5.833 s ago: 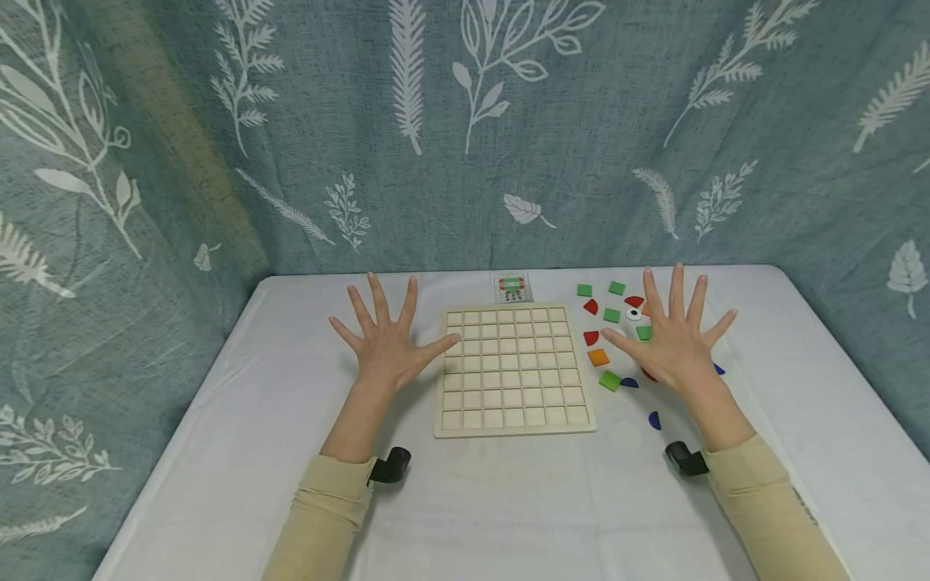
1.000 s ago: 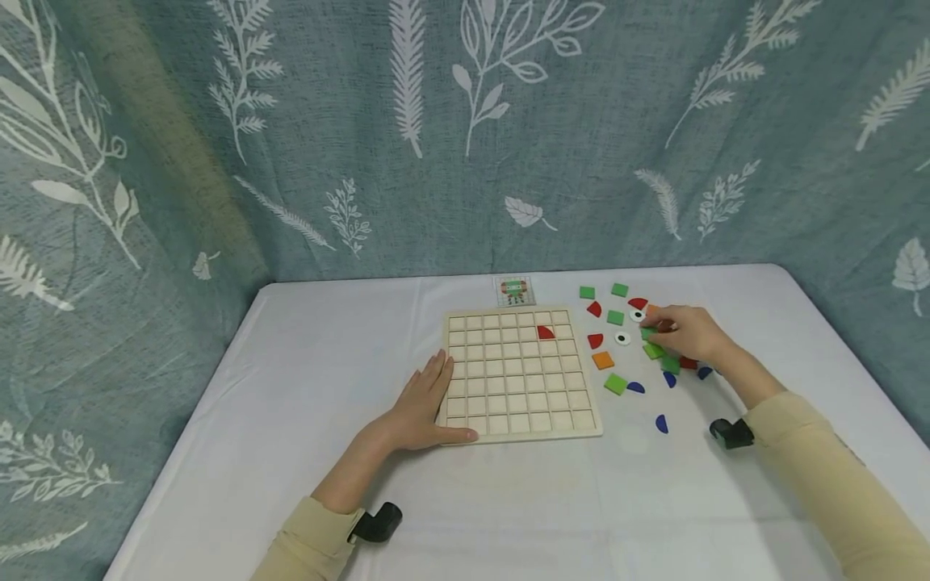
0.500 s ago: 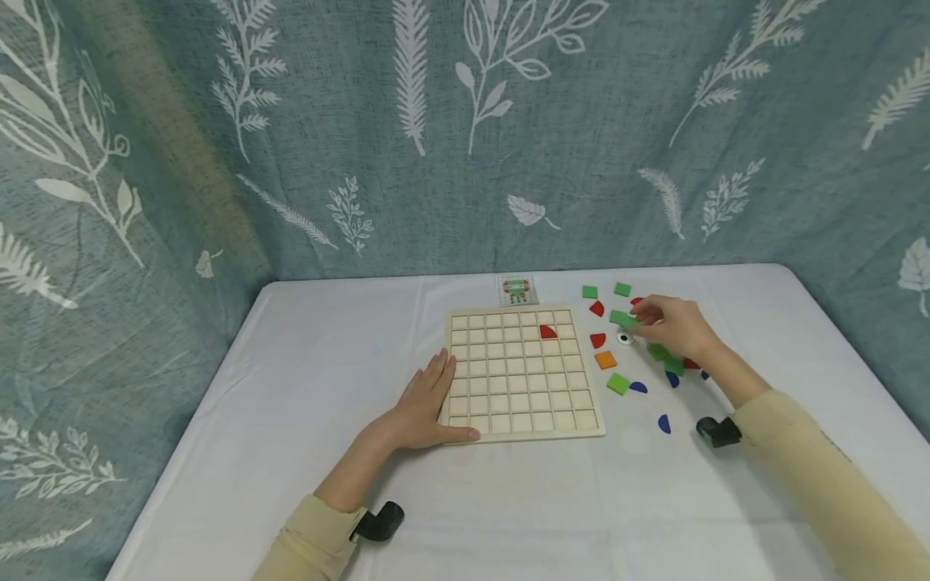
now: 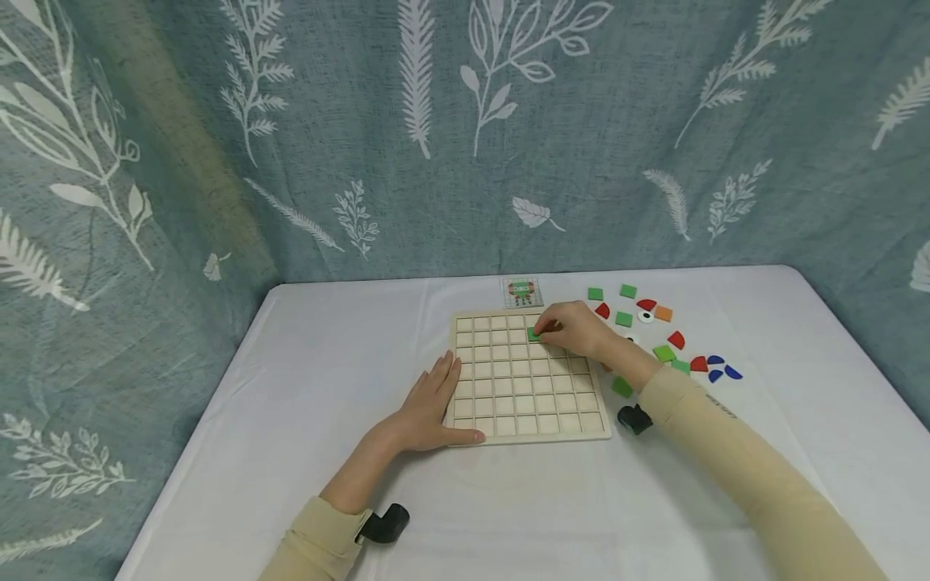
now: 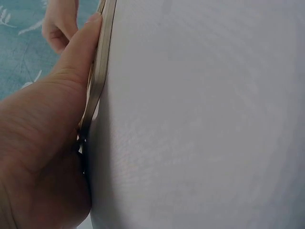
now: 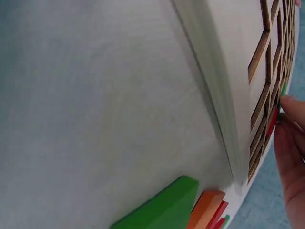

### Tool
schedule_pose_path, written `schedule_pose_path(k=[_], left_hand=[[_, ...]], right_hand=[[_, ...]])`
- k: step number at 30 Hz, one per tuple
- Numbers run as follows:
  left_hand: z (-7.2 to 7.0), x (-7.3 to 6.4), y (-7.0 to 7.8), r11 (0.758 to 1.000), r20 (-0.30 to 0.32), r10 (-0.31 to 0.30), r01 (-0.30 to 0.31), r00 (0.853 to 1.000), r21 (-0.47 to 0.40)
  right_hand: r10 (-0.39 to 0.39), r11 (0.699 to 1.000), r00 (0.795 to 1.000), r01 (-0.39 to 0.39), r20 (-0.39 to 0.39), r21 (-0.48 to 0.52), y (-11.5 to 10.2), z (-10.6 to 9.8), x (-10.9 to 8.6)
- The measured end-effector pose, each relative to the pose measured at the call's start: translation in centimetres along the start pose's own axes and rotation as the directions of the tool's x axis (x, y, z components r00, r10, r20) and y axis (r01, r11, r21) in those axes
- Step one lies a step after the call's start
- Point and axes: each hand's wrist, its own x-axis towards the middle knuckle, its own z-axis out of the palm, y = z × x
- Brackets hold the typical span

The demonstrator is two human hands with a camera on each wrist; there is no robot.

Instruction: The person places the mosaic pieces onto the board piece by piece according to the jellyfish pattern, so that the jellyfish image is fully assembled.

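A wooden grid board (image 4: 514,405) lies on the white table. My left hand (image 4: 421,420) rests on its lower left corner, the fingers straight along the left edge and the thumb (image 5: 78,50) along the near edge. My right hand (image 4: 577,329) pinches a green square tile (image 4: 534,333) at a cell in the board's upper part. In the right wrist view, a red quarter-circle tile (image 6: 272,122) sits in the grid beside the green one. The right hand hides that red tile in the head view.
Loose tiles lie right of the board: green squares (image 4: 664,353), red quarter circles (image 4: 676,340), an orange square (image 4: 663,313), blue pieces (image 4: 733,372) and a white eye tile (image 4: 646,316). A small picture card (image 4: 522,292) lies behind the board. A patterned curtain (image 4: 436,202) hangs beyond.
My right hand picked up a green square tile from the loose pieces and moved left with it to the board. Earlier, the left hand came down onto the board's corner, where it stays.
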Motion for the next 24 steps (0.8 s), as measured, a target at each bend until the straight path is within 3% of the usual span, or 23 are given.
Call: schedule_pose_path(k=[5, 8, 11, 15, 18, 24], left_hand=[[-0.2, 0.0, 0.2, 1.000, -0.004, -0.001, 0.001, 1.000, -0.020], [-0.2, 0.0, 0.3, 1.000, -0.005, 0.000, 0.000, 1.000, -0.020], [-0.1, 0.0, 0.2, 1.000, -0.001, 0.002, -0.002, 1.000, -0.012], [0.0, 0.1, 0.1, 1.000, -0.002, 0.003, -0.003, 1.000, -0.016], [0.0, 0.0, 0.1, 1.000, -0.006, 0.004, -0.004, 1.000, -0.016], [0.1, 0.1, 0.2, 1.000, -0.006, 0.000, 0.000, 1.000, -0.004]], right_hand=[[-0.082, 0.997, 0.997, 0.082, 0.015, -0.007, 0.3, -0.4, -0.3], [-0.076, 0.997, 0.997, 0.076, -0.018, 0.019, 1.1, -1.0, -1.0], [0.062, 0.998, 0.993, -0.060, -0.100, 0.020, 2.2, -2.0, -2.2], [0.252, 0.964, 0.948, -0.263, -0.194, -0.033, 3.8, -3.9, -4.1], [0.308, 0.942, 0.927, -0.329, -0.216, -0.068, 5.4, -4.8, -5.3], [0.300, 0.941, 0.928, -0.326, -0.220, -0.092, 6.6, -5.4, -6.1]])
